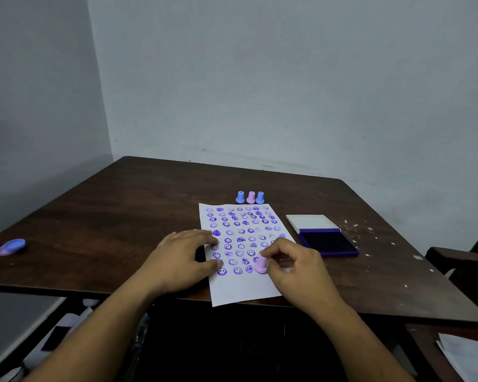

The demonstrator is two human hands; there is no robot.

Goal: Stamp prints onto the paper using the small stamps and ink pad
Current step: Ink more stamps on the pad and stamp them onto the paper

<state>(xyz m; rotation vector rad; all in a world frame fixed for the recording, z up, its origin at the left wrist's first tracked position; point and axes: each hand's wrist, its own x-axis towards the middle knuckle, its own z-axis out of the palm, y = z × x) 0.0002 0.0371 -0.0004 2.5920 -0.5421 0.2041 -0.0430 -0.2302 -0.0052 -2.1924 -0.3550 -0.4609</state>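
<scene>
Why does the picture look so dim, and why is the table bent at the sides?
In the head view the light is low and bluish, so the wall looks grey and the table nearly black; the wide-angle lens bows its edges; the prints on the paper look soft, and the pink stamp in the right hand is slightly blurred.

Dark wooden table (149, 205), grey walls (260, 78)

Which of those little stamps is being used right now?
The pink stamp pinched in the right hand, pressed on the paper. The other three stamps stand untouched in a row beyond the sheet.
</scene>
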